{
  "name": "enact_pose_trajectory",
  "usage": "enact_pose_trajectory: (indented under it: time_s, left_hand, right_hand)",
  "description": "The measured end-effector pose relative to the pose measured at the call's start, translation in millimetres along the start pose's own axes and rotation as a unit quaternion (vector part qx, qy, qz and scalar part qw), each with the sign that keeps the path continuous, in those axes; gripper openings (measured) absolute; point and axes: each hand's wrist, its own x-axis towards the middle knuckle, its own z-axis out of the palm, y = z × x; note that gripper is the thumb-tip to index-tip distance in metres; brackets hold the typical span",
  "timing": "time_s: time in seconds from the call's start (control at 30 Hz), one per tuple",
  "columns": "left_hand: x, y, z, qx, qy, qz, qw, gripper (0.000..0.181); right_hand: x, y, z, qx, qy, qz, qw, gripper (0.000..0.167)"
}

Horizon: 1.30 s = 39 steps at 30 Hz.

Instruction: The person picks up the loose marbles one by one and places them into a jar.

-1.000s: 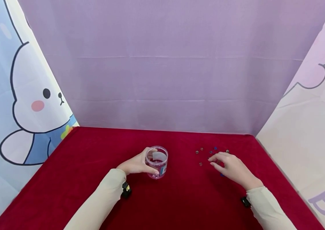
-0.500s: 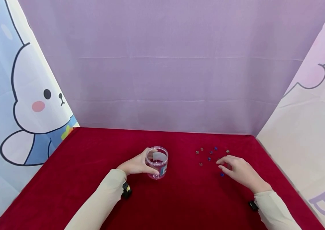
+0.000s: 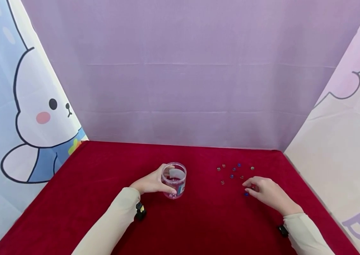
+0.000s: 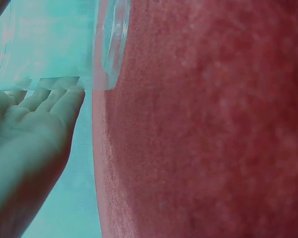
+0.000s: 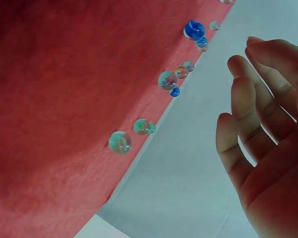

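Upright on the red cloth, a clear jar (image 3: 180, 189) is gripped round its left side by my left hand (image 3: 150, 182). The left wrist view shows this hand (image 4: 35, 139) with its fingers along the jar's wall (image 4: 54, 44). My right hand (image 3: 269, 194) hovers at the right, fingers loosely bent, beside a blue marble (image 3: 246, 194). In the right wrist view, the hand (image 5: 270, 124) holds nothing, and the marbles, among them a blue one (image 5: 194, 30) and a greenish clear one (image 5: 120, 143), lie apart from its fingers.
Several other small marbles lie scattered between the jar and the right hand, including a blue one (image 3: 232, 176) and a greenish one (image 3: 252, 168). The red cloth (image 3: 199, 219) ends at a purple curtain (image 3: 180, 106) behind and printed sheets on both sides.
My right hand has moved rightward and nearer to me, so marbles formerly under its fingers show. The left hand and the jar have stayed in place.
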Motion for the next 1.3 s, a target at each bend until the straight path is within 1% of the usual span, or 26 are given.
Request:
enact_pose_trajectory:
  time_s: [0.23,0.5,0.8,1.07,1.3]
  left_hand:
    - [0.1,0.2,0.4,0.000,0.002,-0.002,1.0000,0.092]
    - [0.6,-0.7,-0.1,0.001,0.003,-0.003,1.0000,0.092]
    - [0.5,0.1,0.6,-0.001,0.002,-0.002,1.0000,0.092]
    - [0.5,0.0,0.9,0.000,0.003,-0.004,1.0000,0.092]
    - [0.5,0.3,0.5,0.004,0.002,-0.004,1.0000,0.092]
  right_hand:
    - [-1.7,3,2,0.005,-0.039,0.023,0.9990,0.016]
    - [-1.5,6,4,0.005,-0.054,0.023,0.9983,0.015]
    - [-0.3,6,8,0.024,-0.084,0.033,0.9956,0.017]
    - [0.9,6,11,0.031,-0.096,0.041,0.9940,0.019]
    - [1.3,6,13,0.032,-0.097,0.043,0.9938,0.018]
